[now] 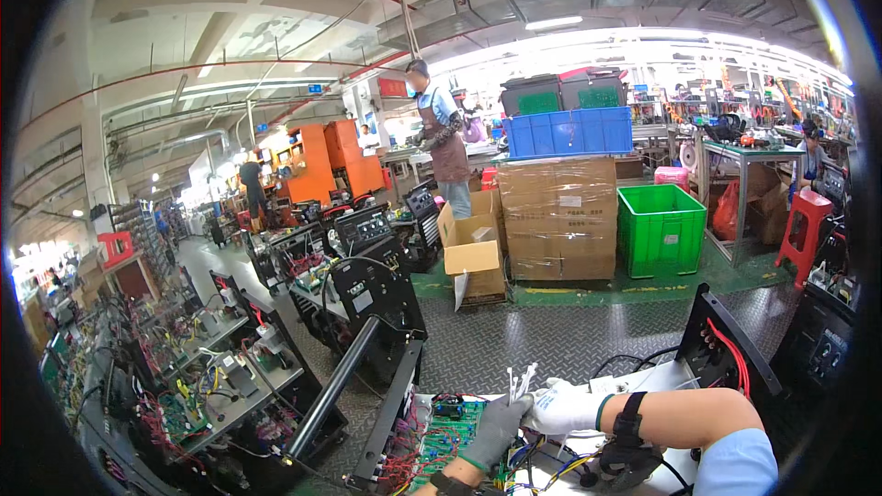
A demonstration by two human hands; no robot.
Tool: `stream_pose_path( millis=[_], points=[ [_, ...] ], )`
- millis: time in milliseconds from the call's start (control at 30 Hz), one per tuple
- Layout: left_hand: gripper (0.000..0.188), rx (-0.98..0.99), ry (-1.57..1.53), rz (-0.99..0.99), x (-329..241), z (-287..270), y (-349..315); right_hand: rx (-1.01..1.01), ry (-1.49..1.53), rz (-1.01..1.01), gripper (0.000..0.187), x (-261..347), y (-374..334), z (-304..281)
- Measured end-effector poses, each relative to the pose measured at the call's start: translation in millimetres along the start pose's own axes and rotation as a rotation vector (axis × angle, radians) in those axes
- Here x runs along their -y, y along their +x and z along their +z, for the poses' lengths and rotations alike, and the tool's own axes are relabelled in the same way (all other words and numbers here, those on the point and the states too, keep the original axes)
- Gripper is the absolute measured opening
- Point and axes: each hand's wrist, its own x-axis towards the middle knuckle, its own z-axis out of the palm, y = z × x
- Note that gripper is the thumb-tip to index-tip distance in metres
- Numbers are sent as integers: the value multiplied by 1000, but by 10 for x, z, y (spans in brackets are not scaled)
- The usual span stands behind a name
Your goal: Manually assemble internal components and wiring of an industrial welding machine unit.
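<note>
My left hand point(499, 430), in a grey glove, is closed around a bundle of thin white strips point(521, 382) that look like cable ties; their ends stick up above the fingers. Right beside it is my right hand point(565, 407), in a white glove with a green-edged cuff. Its fingers are curled in toward the left hand, and what they hold, if anything, is hidden. Both hands are over an open machine chassis with a green circuit board point(450, 436), red wires and a loose bunch of coloured wires point(570, 468). Black bands wrap both wrists.
A black panel with red cables point(730, 349) rises at the right of the chassis; a black bar point(335, 386) stands off its left. More open machines point(230, 377) fill the left. Beyond the metal floor are cartons point(560, 220), a green crate point(661, 231) and a standing person point(443, 138).
</note>
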Motion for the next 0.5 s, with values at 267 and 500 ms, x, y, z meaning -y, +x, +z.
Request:
stream_pose_path(
  millis=[267, 500],
  points=[
    [42, -19, 323, 215, -150, 21, -135, 401, 473, 146, 47, 7, -42, -999],
    [30, 101, 612, 296, -741, -420, -794, -123, 1362, 238, 54, 222, -534, -2426]
  ],
)
